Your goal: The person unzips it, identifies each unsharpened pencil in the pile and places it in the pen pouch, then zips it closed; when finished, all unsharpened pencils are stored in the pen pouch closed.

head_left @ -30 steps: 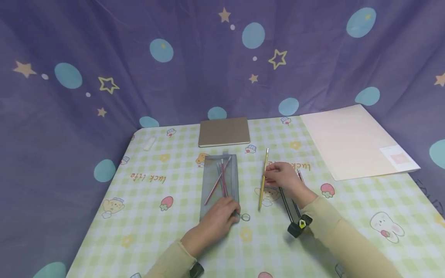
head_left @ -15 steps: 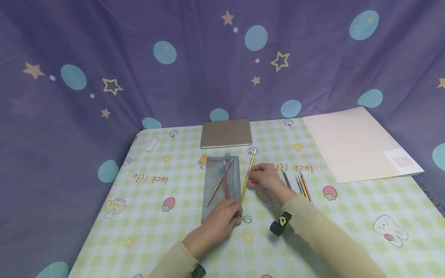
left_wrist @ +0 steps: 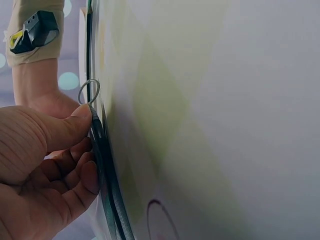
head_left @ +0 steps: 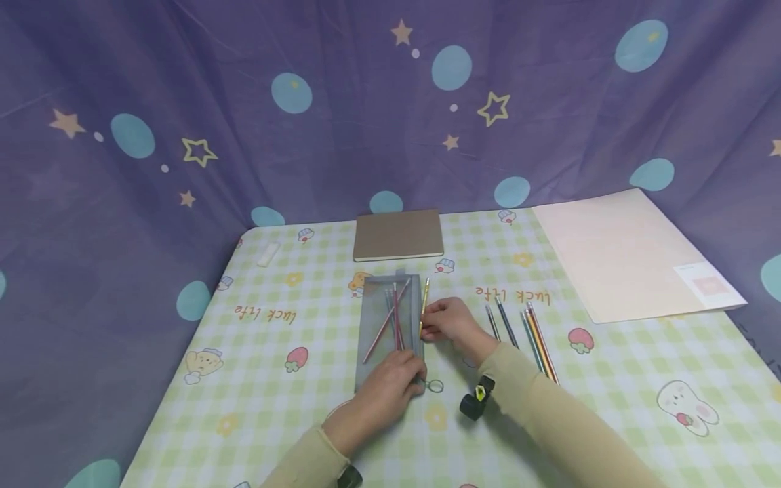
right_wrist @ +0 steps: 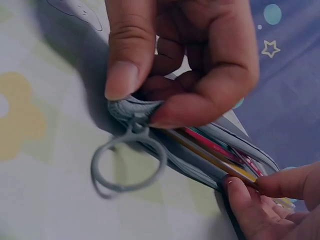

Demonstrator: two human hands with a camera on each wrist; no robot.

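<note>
A grey see-through zip pencil case [head_left: 371,322] lies on the table with several pencils showing through it. My left hand [head_left: 387,379] pinches its near end between thumb and fingers, beside the zip's ring pull [right_wrist: 129,165]. On the case's right side my right hand [head_left: 451,325] pinches a yellow pencil [head_left: 425,295]. In the right wrist view the zip stands open, and the yellow pencil [right_wrist: 235,170] slants into the opening, next to a red pencil [right_wrist: 210,142] inside. The left wrist view shows my left thumb against the case's edge [left_wrist: 105,160] just below the ring.
To the right lie several loose pencils [head_left: 538,342], a dark one [head_left: 508,322] among them. A brown notebook [head_left: 398,235] sits behind the case. At the back left is a white eraser-like block [head_left: 268,255], and a pale pink folder [head_left: 628,257] lies at the back right.
My right hand has carried the yellow pencil left from beside the loose pencils to the case, its lower end now in the opening. The left hand has kept its hold.
</note>
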